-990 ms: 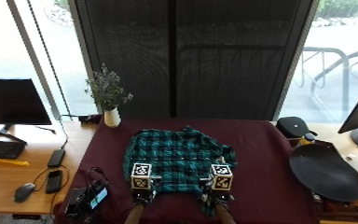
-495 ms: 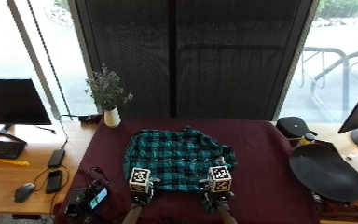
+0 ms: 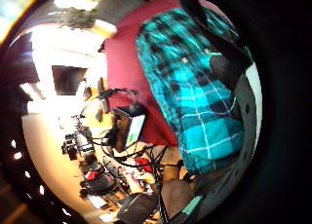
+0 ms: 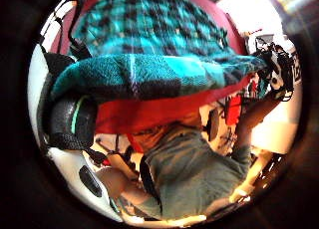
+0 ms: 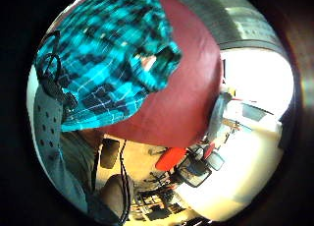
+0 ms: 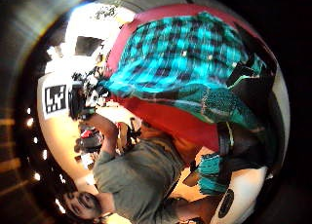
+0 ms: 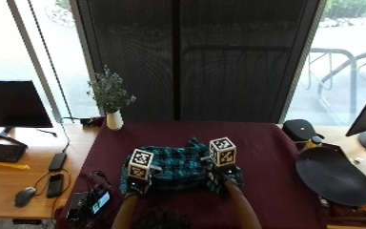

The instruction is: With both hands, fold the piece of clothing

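Maroon tablecloth [image 7: 265,157] carries the teal plaid shirt [image 7: 173,167], near hem lifted and carried over its middle. Left hand [image 7: 138,183] and right hand [image 7: 221,177] each pinch that hem. First fold judged underway; later folds remain

You can't see either hand's fingers from above: the left hand [image 7: 138,183] and right hand [image 7: 223,175] sit under their cubes. The shirt [image 7: 178,168] bunches, so its sleeves and collar can't be told apart. Its near edge hides the table [image 7: 265,157] beneath. Your forearms run off the lower edge.
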`<action>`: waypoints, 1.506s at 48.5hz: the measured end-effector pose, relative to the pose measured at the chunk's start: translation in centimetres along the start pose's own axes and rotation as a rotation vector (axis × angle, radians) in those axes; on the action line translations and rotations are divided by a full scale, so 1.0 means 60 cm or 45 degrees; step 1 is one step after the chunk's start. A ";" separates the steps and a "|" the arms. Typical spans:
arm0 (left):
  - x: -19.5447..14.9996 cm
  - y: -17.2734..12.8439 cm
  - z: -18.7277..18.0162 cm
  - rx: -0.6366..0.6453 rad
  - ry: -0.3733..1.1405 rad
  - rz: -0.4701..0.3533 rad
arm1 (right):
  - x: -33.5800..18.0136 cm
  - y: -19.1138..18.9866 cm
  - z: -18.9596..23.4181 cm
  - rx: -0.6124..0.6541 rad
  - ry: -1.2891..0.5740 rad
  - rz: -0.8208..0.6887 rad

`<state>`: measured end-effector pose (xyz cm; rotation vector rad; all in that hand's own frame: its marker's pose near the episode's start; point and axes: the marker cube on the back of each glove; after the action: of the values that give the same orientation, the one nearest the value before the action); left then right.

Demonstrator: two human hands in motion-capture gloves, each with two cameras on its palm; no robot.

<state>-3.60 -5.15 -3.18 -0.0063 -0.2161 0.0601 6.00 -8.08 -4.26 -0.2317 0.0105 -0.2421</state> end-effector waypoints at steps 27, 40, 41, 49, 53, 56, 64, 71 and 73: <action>-0.043 -0.349 0.069 0.140 0.042 -0.378 | 0.067 -0.393 -0.050 0.409 0.018 0.584; -0.052 -0.324 -0.003 0.421 -0.002 -0.382 | 0.069 -0.309 -0.089 0.608 -0.373 0.418; -0.048 -0.320 -0.009 0.459 0.002 -0.363 | 0.068 -0.296 -0.095 0.656 -0.406 0.388; 0.006 -0.301 0.046 0.437 0.172 -0.203 | 0.134 -0.222 -0.006 0.589 -0.466 0.515; 0.015 -0.287 0.060 0.462 0.163 -0.195 | 0.157 -0.172 0.037 0.533 -0.471 0.664; 0.018 -0.262 0.059 0.501 0.107 -0.207 | 0.184 -0.119 0.092 0.453 -0.488 0.844; 0.009 -0.223 0.139 0.175 0.043 -0.317 | 0.193 -0.013 0.164 0.056 -0.367 1.239; 0.016 -0.227 0.188 0.057 0.115 -0.293 | 0.165 -0.025 0.180 0.105 -0.534 1.069; 0.019 -0.223 0.200 -0.033 0.153 -0.294 | 0.167 -0.049 0.182 0.197 -0.652 1.024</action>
<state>-4.31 -18.42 8.96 -0.0103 -0.0963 -0.1729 15.48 -10.76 7.23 -0.1158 -0.4144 0.6195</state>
